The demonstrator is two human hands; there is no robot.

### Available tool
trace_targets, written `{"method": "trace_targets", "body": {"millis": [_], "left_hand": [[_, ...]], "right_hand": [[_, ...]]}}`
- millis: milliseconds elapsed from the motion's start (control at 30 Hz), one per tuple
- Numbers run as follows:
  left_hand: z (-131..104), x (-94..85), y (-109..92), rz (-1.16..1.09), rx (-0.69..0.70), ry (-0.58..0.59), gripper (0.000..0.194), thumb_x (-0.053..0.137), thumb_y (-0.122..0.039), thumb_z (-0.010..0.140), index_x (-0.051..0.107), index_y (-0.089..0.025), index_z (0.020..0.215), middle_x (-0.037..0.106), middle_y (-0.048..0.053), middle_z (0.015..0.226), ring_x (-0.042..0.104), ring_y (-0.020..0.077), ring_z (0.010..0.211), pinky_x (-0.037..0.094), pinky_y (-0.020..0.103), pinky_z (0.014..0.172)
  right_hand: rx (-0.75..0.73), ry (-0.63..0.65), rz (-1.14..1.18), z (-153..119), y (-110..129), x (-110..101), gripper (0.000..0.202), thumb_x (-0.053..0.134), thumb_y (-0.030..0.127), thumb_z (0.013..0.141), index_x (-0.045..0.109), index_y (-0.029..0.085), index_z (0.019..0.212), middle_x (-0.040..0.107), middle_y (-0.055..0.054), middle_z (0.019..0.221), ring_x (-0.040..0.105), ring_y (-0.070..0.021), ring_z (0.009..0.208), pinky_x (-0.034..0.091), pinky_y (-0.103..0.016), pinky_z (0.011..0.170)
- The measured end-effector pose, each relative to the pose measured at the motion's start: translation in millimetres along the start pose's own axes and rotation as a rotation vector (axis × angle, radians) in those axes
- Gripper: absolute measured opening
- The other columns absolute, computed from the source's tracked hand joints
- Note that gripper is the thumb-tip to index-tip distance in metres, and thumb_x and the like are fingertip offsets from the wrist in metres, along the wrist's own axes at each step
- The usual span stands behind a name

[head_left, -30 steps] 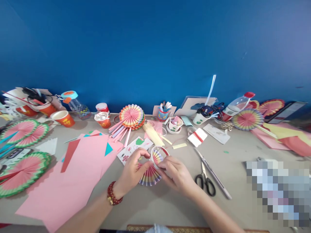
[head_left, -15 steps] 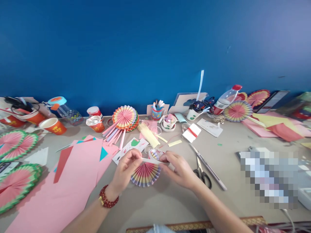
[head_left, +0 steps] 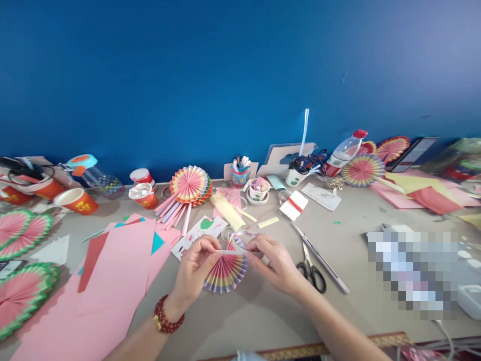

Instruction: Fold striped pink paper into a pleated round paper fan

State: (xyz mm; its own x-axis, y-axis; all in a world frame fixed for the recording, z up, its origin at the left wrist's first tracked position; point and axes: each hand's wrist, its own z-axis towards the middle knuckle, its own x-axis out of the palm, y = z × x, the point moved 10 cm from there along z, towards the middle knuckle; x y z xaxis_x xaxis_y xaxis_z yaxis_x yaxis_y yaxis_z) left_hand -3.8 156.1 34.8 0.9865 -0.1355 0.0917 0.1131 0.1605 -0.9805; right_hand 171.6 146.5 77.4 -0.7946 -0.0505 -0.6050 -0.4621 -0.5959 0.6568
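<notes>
A strip of white tape (head_left: 230,251) is stretched between my two hands, above a pleated paper fan (head_left: 226,274) in pink, yellow and purple. My left hand (head_left: 199,263) pinches the strip's left end between thumb and fingers. At the strip's other end, my right hand (head_left: 271,260) has its fingers closed on a tape roll (head_left: 244,240), seen partly behind the fingertips. The fan lies just under the hands, its upper part partly hidden by the strip.
Scissors (head_left: 311,271) and a long grey cutter (head_left: 323,260) lie right of my right hand. Pink paper sheets (head_left: 116,271) spread on the left. Behind stand finished fans (head_left: 190,185), a pen cup (head_left: 239,176), paper cups (head_left: 77,201) and a bottle (head_left: 343,150).
The tape roll appears more upright beside my right fingertips, and more of the fan shows behind the strip. The view has shifted slightly to the right.
</notes>
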Motion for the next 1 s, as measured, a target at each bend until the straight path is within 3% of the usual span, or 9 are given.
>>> {"method": "trace_targets", "body": {"millis": [367,500,633,833,933,1000], "left_hand": [[-11,7.2,-8,0.001,0.049,-0.045,0.013,0.064,-0.027,0.090,0.058,-0.021,0.081,0.059,0.005,0.089,0.059,0.0205,0.091,0.046,0.031,0.083],[-13,8.4,-4,-0.023,0.000,-0.056,0.016,0.064,-0.030,0.090,0.055,-0.020,0.081,0.059,0.005,0.092,0.060,0.0220,0.098,0.046,0.035,0.092],[-12,9.1,4,-0.039,-0.044,-0.091,0.020,0.064,-0.033,0.090,0.052,-0.020,0.081,0.060,0.004,0.095,0.062,0.0214,0.098,0.049,0.035,0.090],[-10,15.8,-14,0.184,0.135,-0.159,0.016,0.060,-0.028,0.092,0.051,-0.021,0.082,0.063,0.003,0.092,0.064,0.0199,0.099,0.050,0.036,0.093],[-10,-10.0,-37,0.237,0.267,-0.257,0.015,0.060,-0.028,0.092,0.052,-0.020,0.083,0.065,0.005,0.095,0.065,0.0220,0.104,0.052,0.038,0.093],[-17,-52.3,-52,0.196,0.336,-0.489,0.017,0.064,-0.029,0.089,0.050,-0.020,0.085,0.064,0.004,0.098,0.066,0.0223,0.106,0.054,0.036,0.089]], "right_hand": [[0.009,-0.149,0.058,-7,6,-6,0.012,0.046,0.018,0.092,0.051,0.022,0.081,0.050,0.001,0.067,0.048,-0.0163,0.065,0.040,-0.029,0.064],[0.143,-0.238,0.195,-12,-3,-8,0.015,0.047,0.020,0.089,0.051,0.021,0.074,0.050,0.001,0.067,0.047,-0.0141,0.062,0.037,-0.026,0.058],[0.325,-0.266,0.334,-15,-23,1,0.017,0.047,0.023,0.086,0.052,0.020,0.071,0.050,0.002,0.063,0.044,-0.0119,0.057,0.035,-0.023,0.054],[0.442,-0.308,0.390,-17,-39,5,0.015,0.050,0.026,0.082,0.054,0.019,0.069,0.049,0.003,0.062,0.044,-0.0119,0.058,0.034,-0.023,0.053],[0.461,-0.404,0.325,-22,-55,-24,0.014,0.050,0.027,0.082,0.055,0.019,0.071,0.052,0.002,0.065,0.049,-0.0136,0.062,0.038,-0.023,0.058],[0.467,-0.639,0.180,-35,-68,-66,0.015,0.047,0.027,0.084,0.055,0.020,0.073,0.052,0.002,0.063,0.049,-0.0142,0.059,0.039,-0.024,0.057]]}}
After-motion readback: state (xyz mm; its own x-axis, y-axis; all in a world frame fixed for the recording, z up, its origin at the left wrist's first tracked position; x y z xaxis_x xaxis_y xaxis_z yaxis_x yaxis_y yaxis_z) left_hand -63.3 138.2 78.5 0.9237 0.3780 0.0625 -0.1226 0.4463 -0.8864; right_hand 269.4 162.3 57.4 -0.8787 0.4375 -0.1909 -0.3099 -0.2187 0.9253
